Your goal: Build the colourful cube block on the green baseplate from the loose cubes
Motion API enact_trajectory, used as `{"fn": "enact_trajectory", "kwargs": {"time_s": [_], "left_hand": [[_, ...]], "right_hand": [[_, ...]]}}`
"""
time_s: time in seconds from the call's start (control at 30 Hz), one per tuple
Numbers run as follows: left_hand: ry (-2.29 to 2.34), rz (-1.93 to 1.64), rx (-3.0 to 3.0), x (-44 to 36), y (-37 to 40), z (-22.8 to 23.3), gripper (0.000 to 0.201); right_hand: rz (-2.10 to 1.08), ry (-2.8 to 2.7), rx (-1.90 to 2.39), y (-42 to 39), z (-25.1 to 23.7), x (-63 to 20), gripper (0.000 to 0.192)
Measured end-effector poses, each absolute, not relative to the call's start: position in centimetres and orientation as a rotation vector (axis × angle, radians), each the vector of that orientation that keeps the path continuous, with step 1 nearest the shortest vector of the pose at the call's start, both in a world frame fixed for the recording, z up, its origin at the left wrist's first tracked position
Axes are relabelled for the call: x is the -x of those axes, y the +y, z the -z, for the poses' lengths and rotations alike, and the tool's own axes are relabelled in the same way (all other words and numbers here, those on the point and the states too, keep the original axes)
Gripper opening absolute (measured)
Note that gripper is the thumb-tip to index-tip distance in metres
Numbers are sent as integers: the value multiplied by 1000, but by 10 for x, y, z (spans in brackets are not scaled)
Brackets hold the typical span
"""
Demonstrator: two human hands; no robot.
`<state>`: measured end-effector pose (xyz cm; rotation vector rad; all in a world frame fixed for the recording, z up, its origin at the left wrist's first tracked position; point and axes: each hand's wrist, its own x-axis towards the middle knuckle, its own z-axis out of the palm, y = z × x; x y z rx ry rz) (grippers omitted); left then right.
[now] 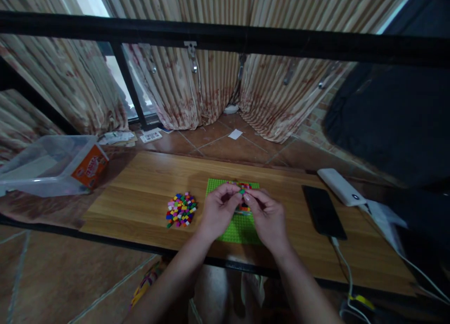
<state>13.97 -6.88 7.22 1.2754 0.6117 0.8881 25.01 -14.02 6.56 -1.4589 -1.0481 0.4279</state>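
Observation:
Both my hands meet over a bright green baseplate (239, 228) on a low wooden table (140, 192). My left hand (218, 210) and my right hand (267, 216) pinch a tiny green brick (242, 191) together at their fingertips. Beneath the fingers, a small cluster of coloured bricks (242, 207) sits on the plate, mostly hidden. A pile of small multicoloured bricks (181, 209) lies on the table left of the plate, a short way from my left hand.
A black phone (323, 211) and a white power bank (342, 187) lie at the table's right, with a cable running off the front edge. A clear plastic box (45, 164) sits on its side at the left. Curtains and a black rail stand behind.

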Motion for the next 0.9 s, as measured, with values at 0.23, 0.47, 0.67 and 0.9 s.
{"fn": "enact_trajectory", "kwargs": {"time_s": [0.23, 0.47, 0.67, 0.9], "left_hand": [[716, -975, -1376, -148, -79, -64, 11], [770, -994, -1265, -149, -79, -62, 12], [829, -1027, -1165, -137, -64, -66, 11], [836, -1116, -1090, -130, -53, -62, 15]], "right_hand": [[-260, -1112, 1594, -143, -66, -247, 19], [-92, -1147, 1619, -144, -69, -258, 19], [-174, -924, 1645, -152, -72, -293, 18], [-404, -1080, 1729, -152, -63, -287, 20]]}}
